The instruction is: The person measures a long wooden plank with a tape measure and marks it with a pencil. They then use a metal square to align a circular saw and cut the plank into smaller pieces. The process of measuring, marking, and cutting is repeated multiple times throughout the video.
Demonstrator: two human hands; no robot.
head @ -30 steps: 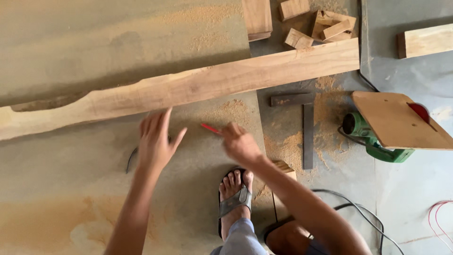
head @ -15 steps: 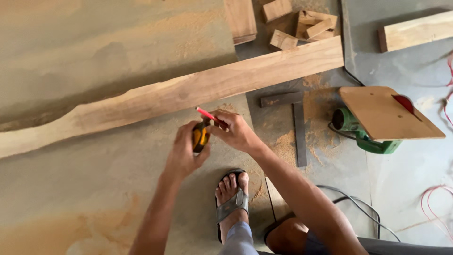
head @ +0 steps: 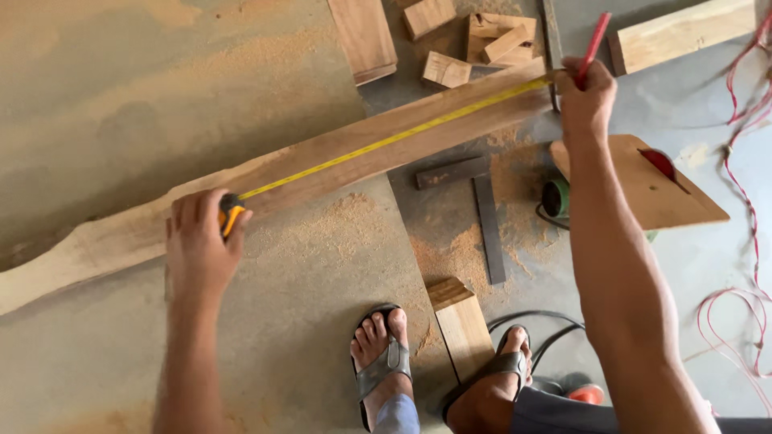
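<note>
A long rough wooden plank (head: 322, 165) lies slanted across a sawdust-covered board. My left hand (head: 197, 241) grips a yellow and black tape measure case (head: 231, 215) resting on the plank. The yellow tape blade (head: 402, 137) runs along the plank to its right end. My right hand (head: 585, 96) pins the tape's tip at that end and also holds a red pencil (head: 593, 47) pointing upward.
A metal try square (head: 482, 209) lies in sawdust below the plank. A green power tool under a wooden base (head: 643, 189) sits to the right. Wood offcuts (head: 474, 40) lie at the top. Red cable (head: 744, 241) loops at right. My sandalled feet (head: 386, 362) stand at the bottom.
The tape has been drawn out: my right hand moved up and right to the plank's end with the pencil, while my left hand stayed low on the plank with the case.
</note>
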